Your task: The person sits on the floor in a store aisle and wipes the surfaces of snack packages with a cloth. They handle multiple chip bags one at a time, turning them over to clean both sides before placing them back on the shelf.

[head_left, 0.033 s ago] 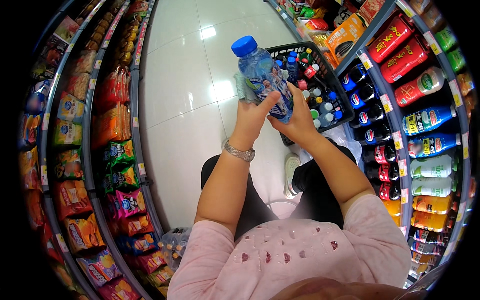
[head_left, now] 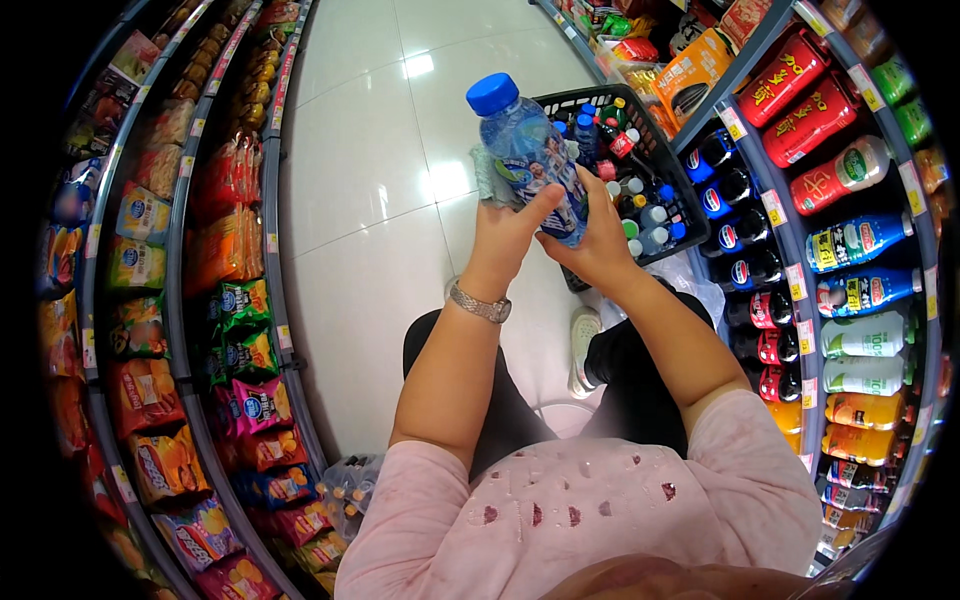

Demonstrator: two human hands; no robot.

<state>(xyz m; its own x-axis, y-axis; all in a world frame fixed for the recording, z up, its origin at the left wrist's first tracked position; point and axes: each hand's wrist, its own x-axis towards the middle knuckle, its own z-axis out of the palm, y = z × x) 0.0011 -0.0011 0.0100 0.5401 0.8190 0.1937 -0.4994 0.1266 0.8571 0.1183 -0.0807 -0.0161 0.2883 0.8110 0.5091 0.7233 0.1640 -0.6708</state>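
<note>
The left hand (head_left: 512, 232) grips a pale cloth (head_left: 489, 176) against the blue-capped plastic bottle (head_left: 522, 148), the right hand (head_left: 602, 240) clasps its lower end, and wiping seems under way, unfinished.

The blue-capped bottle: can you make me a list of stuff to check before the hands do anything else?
1. Bottle held firmly: looks ok; the right hand grips its lower part and the left thumb presses on its label.
2. Blue cap on: ok, it sits on the bottle's neck.
3. Pale cloth in place: ok, the left hand has it beside the bottle.
4. One hand free: not ok, both are busy.
5. Room in the black basket: cannot tell; many bottles crowd it and the hands hide part.
6. Bottle clean all round: cannot tell, one side is hidden.
</note>
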